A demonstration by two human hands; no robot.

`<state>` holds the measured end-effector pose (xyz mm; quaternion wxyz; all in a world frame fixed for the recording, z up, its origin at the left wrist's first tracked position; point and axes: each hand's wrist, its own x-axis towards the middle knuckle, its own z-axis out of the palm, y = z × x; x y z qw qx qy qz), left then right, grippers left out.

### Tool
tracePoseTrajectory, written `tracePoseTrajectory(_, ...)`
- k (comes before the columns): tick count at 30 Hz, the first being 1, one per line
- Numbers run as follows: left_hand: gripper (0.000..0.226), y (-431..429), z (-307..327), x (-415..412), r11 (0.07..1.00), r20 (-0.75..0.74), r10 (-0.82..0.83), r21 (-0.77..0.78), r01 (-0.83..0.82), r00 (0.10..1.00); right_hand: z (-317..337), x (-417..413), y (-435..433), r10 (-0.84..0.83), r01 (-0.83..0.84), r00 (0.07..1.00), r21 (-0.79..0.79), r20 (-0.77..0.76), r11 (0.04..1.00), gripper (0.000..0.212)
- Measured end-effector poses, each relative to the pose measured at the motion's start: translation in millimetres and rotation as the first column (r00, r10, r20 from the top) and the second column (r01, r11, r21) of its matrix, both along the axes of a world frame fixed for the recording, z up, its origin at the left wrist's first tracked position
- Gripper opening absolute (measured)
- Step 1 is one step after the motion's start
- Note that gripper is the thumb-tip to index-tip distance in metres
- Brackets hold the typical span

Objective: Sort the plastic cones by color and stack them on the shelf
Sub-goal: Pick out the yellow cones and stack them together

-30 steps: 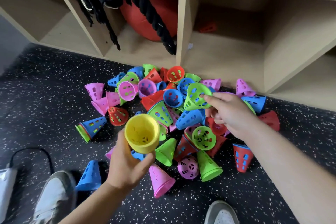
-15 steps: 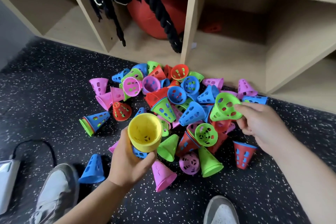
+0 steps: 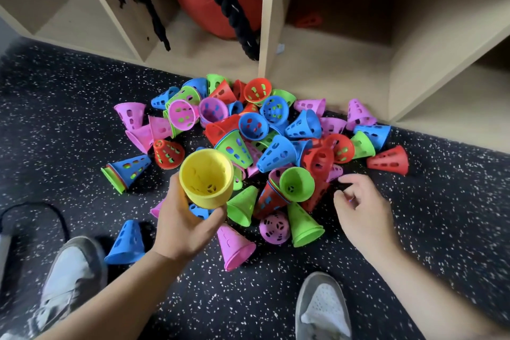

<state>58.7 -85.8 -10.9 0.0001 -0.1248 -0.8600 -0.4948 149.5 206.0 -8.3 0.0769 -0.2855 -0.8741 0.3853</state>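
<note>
A heap of perforated plastic cones (image 3: 259, 146) in pink, blue, green and red lies on the dark speckled floor in front of a wooden shelf (image 3: 325, 69). My left hand (image 3: 182, 223) grips a yellow cone stack (image 3: 207, 176) with its wide mouth facing up, held above the near left side of the heap. My right hand (image 3: 364, 210) hovers empty at the heap's right side, fingers apart and slightly curled. Just left of its fingers lie a green cone (image 3: 296, 183) and red cones (image 3: 317, 165). One red cone (image 3: 309, 21) lies deep in the middle shelf compartment.
A red ball (image 3: 204, 0) and a thick black rope (image 3: 226, 3) fill the compartment to the left. My two shoes (image 3: 71, 279) (image 3: 323, 309) stand on the floor near the heap. A black cable (image 3: 36, 207) loops at the left edge.
My right hand picked a green cone from the heap, carried it right, and now holds nothing, lower beside the heap. My left hand kept the yellow stack nearly still.
</note>
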Motion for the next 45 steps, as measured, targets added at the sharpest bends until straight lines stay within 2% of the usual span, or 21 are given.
tracePoseTrajectory(3,0.069,3,-2,3,1.0,0.005,0.003,-0.01,-0.003,1.0,-18,30,6,0.243,-0.239,0.97,0.106,-0.025,0.965,0.036)
tracePoseTrajectory(5,0.069,7,-3,6,1.0,0.014,-0.01,-0.012,0.01,1.0,-29,46,8,0.412,-0.418,0.908,0.145,0.07,0.897,0.038)
tracePoseTrajectory(7,0.067,10,-3,9,1.0,0.022,-0.031,-0.006,0.031,0.999,-40,54,7,0.479,-0.497,0.868,0.183,0.132,0.848,0.038)
tracePoseTrajectory(10,0.064,16,-2,13,0.999,0.006,-0.052,-0.015,0.052,0.999,-53,51,0,0.465,-0.47,0.882,0.255,0.083,0.845,0.032)
tracePoseTrajectory(13,0.064,22,1,15,0.997,-0.016,-0.074,-0.016,0.074,0.997,-54,43,-3,0.447,-0.423,0.894,0.281,-0.024,0.862,0.009)
tracePoseTrajectory(14,0.064,22,1,16,0.997,-0.016,-0.077,-0.01,0.077,0.997,-48,41,-3,0.431,-0.401,0.901,0.274,-0.056,0.874,0.011)
tracePoseTrajectory(17,0.065,21,2,15,0.997,-0.015,-0.076,0.014,0.076,0.997,-23,41,-1,0.362,-0.311,0.908,0.242,-0.208,0.919,0.015)
tracePoseTrajectory(20,0.066,20,3,14,0.997,-0.023,-0.074,0.006,0.074,0.997,6,31,-4,0.16,-0.136,0.934,0.097,-0.32,0.986,0.006)
tracePoseTrajectory(21,0.067,20,3,13,0.997,-0.024,-0.075,0.005,0.075,0.997,13,21,-6,0.083,-0.078,0.945,0.029,-0.317,0.997,0.001)
tracePoseTrajectory(23,0.068,20,2,13,0.997,-0.028,-0.077,0.001,0.077,0.997,19,-5,-7,-0.014,0.004,0.974,-0.045,-0.228,0.999,0.005)
tracePoseTrajectory(26,0.067,20,2,13,0.997,-0.024,-0.079,0.003,0.079,0.997,19,-35,-5,0.005,-0.002,1.0,-0.095,0.027,0.996,0.022)
tracePoseTrajectory(28,0.071,21,4,12,0.997,-0.032,-0.081,0.007,0.081,0.996,17,-41,-3,0.006,0.002,0.994,-0.071,0.108,0.997,0.029)
tracePoseTrajectory(34,0.072,17,3,7,0.997,-0.037,-0.073,0.02,0.074,0.997,18,-41,-1,-0.032,0.033,0.999,-0.035,0.04,0.999,0.016)
tracePoseTrajectory(45,0.07,5,-7,4,0.998,0.003,-0.064,0.019,0.064,0.998,17,-80,-20,0.171,-0.157,0.971,0.091,-0.169,0.983,0.019)
